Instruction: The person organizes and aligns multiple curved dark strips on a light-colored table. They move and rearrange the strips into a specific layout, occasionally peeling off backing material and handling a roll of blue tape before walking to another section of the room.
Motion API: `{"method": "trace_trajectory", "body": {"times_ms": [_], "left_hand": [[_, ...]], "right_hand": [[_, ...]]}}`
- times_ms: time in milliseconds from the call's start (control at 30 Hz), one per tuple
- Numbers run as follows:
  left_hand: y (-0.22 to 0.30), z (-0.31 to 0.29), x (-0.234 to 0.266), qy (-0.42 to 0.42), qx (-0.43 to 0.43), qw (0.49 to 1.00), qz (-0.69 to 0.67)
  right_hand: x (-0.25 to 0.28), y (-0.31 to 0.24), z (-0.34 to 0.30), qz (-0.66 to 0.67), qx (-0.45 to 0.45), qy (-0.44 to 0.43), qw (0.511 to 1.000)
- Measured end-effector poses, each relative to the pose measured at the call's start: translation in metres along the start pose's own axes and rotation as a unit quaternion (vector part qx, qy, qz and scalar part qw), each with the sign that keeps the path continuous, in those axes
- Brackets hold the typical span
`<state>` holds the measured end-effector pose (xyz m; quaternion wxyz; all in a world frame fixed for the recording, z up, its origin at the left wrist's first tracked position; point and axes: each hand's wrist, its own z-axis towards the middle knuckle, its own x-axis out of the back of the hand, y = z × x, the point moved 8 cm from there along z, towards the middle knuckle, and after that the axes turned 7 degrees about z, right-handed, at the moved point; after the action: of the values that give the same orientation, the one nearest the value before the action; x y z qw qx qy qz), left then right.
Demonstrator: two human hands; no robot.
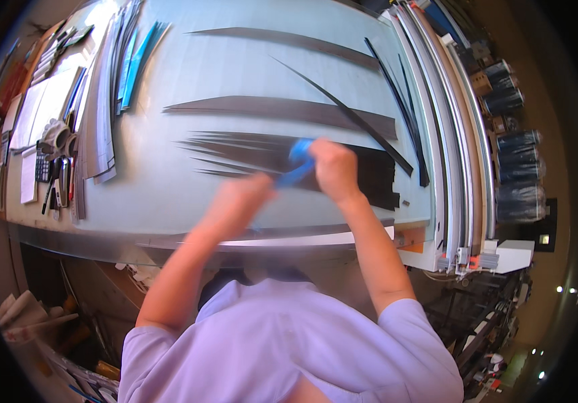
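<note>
A bright blue strip [296,174] is stretched slantwise between my two hands over the glass-like table. My right hand [336,168] is closed on its upper end, where a blurred, rounded blue part shows beside the fingers; I cannot make out whether that is a roll. My left hand [240,203], smeared by motion, appears pinched at the strip's lower end. Beneath and behind the hands lies a fanned stack of dark pointed strips [369,164]. Farther back rest a wide dark strip [269,107] and another dark strip [296,39]. A thin black strip [343,104] crosses the nearer one diagonally.
Long metal rails [464,148] run along the table's right side. Left are grey strips [101,121], blue strips [138,64], papers [50,101], a calculator [42,168] and pens. Wrapped dark rolls [521,168] stand beyond the rails. The table's front edge [101,243] is near me.
</note>
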<state>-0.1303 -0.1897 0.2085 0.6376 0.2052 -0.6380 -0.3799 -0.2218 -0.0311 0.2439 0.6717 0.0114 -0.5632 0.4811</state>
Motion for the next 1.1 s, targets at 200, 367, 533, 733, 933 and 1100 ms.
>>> {"method": "trace_trajectory", "body": {"times_ms": [200, 367, 533, 733, 933, 1100], "left_hand": [[-0.060, -0.001, -0.010, 0.091, 0.001, 0.974, -0.208], [-0.001, 0.002, 0.024, 0.099, -0.068, 0.992, 0.024], [-0.063, -0.002, -0.007, 0.211, 0.149, 0.778, -0.573], [-0.002, -0.017, -0.043, 0.168, 0.170, 0.672, -0.701], [-0.029, -0.049, -0.038, 0.251, 0.185, 0.667, -0.677], [-0.035, -0.097, -0.034, 0.386, 0.212, 0.720, -0.537]], "right_hand": [[-0.014, -0.053, -0.014, 0.566, -0.167, 0.037, 0.806], [-0.049, -0.034, -0.026, 0.086, -0.042, -0.034, 0.995], [-0.057, -0.071, -0.017, 0.574, -0.263, -0.031, 0.775], [-0.044, -0.077, -0.024, 0.024, 0.061, 0.137, 0.988], [-0.050, -0.110, -0.053, 0.085, 0.192, -0.026, 0.977], [-0.024, -0.098, -0.052, 0.361, -0.002, -0.029, 0.932]]}}
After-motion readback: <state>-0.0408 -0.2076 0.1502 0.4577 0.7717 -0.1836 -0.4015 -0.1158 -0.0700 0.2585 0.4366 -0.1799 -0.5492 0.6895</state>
